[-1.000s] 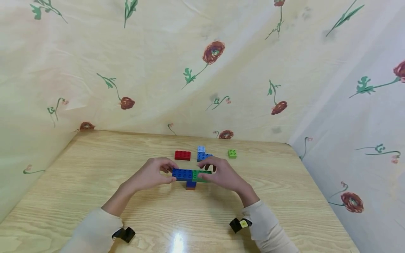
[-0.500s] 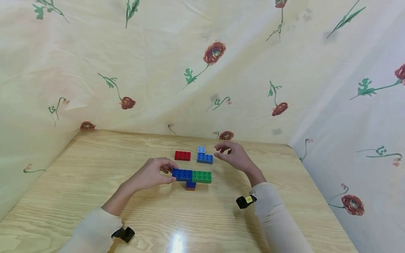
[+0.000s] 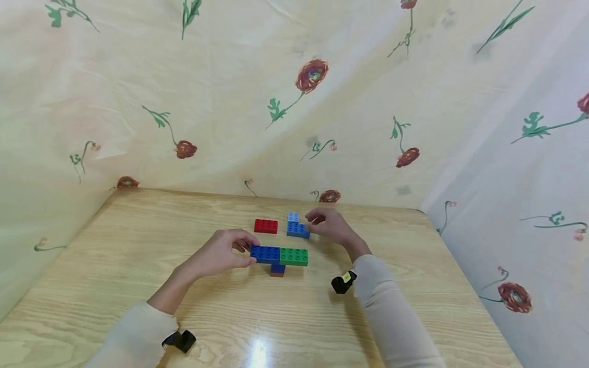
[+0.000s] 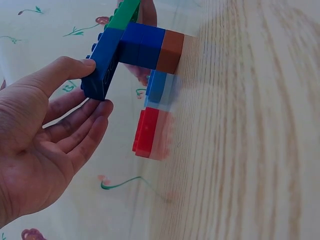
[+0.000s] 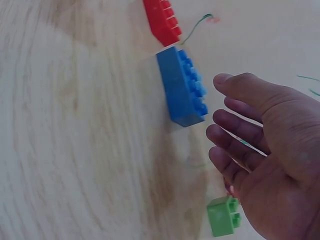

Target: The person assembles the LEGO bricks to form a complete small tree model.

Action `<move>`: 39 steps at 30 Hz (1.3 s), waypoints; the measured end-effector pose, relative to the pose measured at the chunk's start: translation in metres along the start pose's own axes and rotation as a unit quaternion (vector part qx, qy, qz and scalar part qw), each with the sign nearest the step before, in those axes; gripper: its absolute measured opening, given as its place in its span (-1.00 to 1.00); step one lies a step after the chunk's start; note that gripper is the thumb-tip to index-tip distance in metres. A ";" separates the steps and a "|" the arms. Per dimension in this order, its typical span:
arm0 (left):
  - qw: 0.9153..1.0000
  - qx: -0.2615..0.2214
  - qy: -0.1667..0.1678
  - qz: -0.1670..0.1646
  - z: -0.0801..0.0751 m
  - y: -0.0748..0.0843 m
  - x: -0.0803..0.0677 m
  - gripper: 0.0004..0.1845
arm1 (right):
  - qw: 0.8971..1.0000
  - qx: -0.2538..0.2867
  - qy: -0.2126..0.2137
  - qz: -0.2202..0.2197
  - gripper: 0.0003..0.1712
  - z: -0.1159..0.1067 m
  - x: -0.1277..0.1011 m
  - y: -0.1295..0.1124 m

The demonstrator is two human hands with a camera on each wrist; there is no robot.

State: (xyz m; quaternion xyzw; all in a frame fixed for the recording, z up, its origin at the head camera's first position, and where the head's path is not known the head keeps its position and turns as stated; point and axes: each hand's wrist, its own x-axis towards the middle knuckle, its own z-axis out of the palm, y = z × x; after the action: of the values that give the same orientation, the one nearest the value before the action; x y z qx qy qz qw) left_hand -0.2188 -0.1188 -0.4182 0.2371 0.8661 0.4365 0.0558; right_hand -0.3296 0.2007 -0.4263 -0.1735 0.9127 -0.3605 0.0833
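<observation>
My left hand [image 3: 224, 251] pinches the left end of a dark blue building brick [image 3: 266, 254] between thumb and fingers. Beside that brick, in line with it, sits a green brick [image 3: 293, 257]. Both are raised on a short column of blue bricks [image 4: 142, 44] with a brown brick [image 4: 171, 52] at the table. My right hand [image 3: 332, 226] hovers by a medium blue brick [image 3: 298, 232], its fingers loosely bent with nothing between them; the right wrist view shows a gap between hand and brick. A light blue brick [image 3: 292, 217] adjoins the medium blue one.
A red brick [image 3: 266, 226] lies left of the medium blue brick. The lime green brick [image 5: 221, 217] is below the right hand in the right wrist view and hidden in the head view. Flowered cloth [image 3: 221, 102] rises behind the wooden table [image 3: 221, 317].
My right hand has left the green brick, moved away and to the right, then come slightly back left beside the medium blue brick. My left hand stays on the dark blue brick.
</observation>
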 end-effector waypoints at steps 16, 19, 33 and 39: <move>1.000 0.002 0.001 -0.005 0.001 0.000 0.000 -0.66 | 0.999 -0.038 -0.004 0.032 -0.64 0.015 -0.001 0.008; 1.000 0.000 0.002 -0.005 0.001 0.000 0.000 -0.66 | 0.999 -0.039 0.003 0.035 -0.65 0.016 -0.002 0.010; 1.000 -0.001 0.003 -0.004 0.003 -0.001 0.002 -0.65 | 0.999 -0.035 0.015 0.007 -0.63 0.014 -0.016 0.013; 1.000 -0.010 0.000 -0.001 0.002 0.000 0.001 -0.66 | 1.000 -0.019 0.023 -0.005 -0.62 0.008 -0.026 0.006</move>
State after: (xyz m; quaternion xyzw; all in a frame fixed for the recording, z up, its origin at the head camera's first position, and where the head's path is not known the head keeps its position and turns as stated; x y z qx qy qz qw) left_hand -0.2190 -0.1172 -0.4195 0.2355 0.8620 0.4451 0.0584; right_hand -0.3051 0.2096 -0.4359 -0.1717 0.9202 -0.3471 0.0573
